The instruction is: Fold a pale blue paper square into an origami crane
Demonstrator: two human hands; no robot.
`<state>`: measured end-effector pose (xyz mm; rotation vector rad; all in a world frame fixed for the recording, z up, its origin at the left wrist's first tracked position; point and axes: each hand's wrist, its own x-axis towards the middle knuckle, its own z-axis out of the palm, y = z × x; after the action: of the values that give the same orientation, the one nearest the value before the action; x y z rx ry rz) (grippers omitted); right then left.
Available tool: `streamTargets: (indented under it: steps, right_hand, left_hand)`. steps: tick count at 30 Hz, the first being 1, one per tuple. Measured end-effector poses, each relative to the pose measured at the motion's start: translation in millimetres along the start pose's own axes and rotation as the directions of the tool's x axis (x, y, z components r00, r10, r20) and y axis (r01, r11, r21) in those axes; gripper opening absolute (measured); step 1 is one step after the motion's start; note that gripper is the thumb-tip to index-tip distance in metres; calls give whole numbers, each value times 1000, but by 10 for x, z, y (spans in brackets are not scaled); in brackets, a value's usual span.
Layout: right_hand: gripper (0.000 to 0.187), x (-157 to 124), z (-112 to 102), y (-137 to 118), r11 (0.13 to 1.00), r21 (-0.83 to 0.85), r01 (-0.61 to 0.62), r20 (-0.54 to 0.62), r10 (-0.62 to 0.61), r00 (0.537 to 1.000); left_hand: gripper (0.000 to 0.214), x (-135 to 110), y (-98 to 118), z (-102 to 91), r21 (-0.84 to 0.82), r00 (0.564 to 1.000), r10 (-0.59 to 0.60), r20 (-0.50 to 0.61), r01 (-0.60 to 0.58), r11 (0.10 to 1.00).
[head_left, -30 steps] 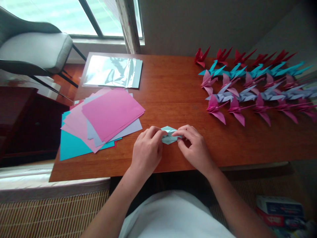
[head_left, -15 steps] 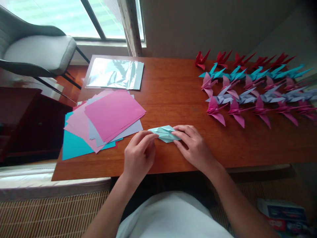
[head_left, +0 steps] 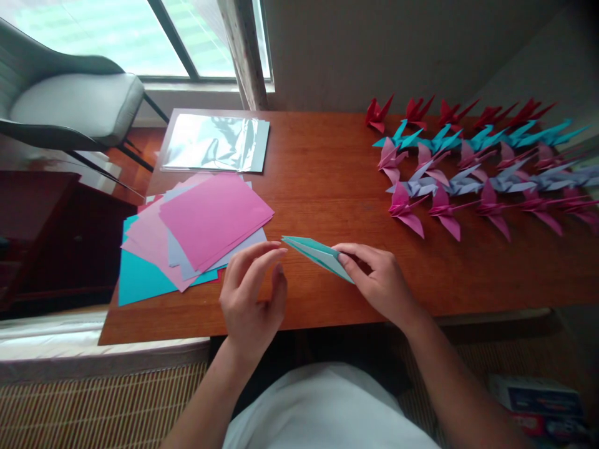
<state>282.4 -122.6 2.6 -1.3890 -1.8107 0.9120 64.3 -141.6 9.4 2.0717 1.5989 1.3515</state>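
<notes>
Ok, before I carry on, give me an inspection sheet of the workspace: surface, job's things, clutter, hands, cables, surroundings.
Surface: brown wooden table, lit from the window side.
Job's things: pale blue-green folded paper, raised at a slant; five rows of folded paper birds at the right; loose colored sheets fanned at the left, pink on top.
Clutter: shiny clear-wrapped pack behind the sheets.
Hands: right hand pinches the folded paper's near end; left hand open by its far tip, contact unclear.
Cables: nothing seen.
Surroundings: chair, window, curtain; dim packages lower right.
</notes>
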Motion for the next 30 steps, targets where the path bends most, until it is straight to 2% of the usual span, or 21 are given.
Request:
streamTargets:
  steps: [2, 4, 6, 9, 11, 13, 15, 17, 19, 20, 22, 24, 30]
  right_hand:
    - [19, 30, -36, -3, 992, 73, -106, 56, 102, 993]
    - [21, 81, -72, 4, 975, 120, -185, 128, 170, 977]
    - [22, 151, -108, 6, 961, 146, -234, 198, 204, 959]
    - [22, 264, -158, -10, 956, 133, -260, 306, 210, 929]
    - [22, 326, -186, -24, 972, 70, -223, 347, 186, 919]
    - [21, 364, -208, -27, 986, -20, -164, 339, 160, 927]
    - [18, 375, -222, -16, 985, -130, -110, 247, 140, 959]
    - [16, 356, -221, -5, 968, -245, -59, 92, 84, 992]
    - [14, 302, -199, -8, 947, -320, 17, -27, -28, 999]
    - [14, 264, -179, -16, 941, -333, 66, -48, -87, 995]
    - [12, 172, -118, -34, 920, -351, 178, -34, -202, 979]
    - [13, 77, -45, -31, 887, -383, 259, 29, -268, 963]
    - [18, -43, 57, 138, 814, -502, 292, 123, -267, 956]
  left_hand:
    - [33, -14, 41, -9, 38, 998, 53, -30, -52, 998]
    - [35, -39, 64, 0, 77, 992, 125, -9, -124, 989]
    - [38, -72, 65, 29, 101, 977, 199, 73, -206, 973]
    - [42, -119, 32, 105, 112, 932, 264, 248, -298, 948]
    - [41, -136, 2, 162, 118, 898, 266, 350, -324, 939]
    - [38, -140, -22, 211, 134, 873, 243, 423, -325, 936]
    - [35, -133, -33, 246, 154, 859, 210, 467, -313, 937]
    - [34, -122, -27, 267, 174, 857, 184, 482, -300, 938]
    - [33, -112, -7, 279, 196, 859, 167, 484, -292, 936]
    - [32, -108, 6, 283, 206, 860, 159, 484, -289, 935]
    - [31, -101, 36, 290, 229, 864, 142, 483, -281, 932]
    - [29, -95, 67, 295, 254, 872, 123, 474, -269, 929]
    - [27, -106, 99, 290, 271, 889, 133, 438, -271, 924]
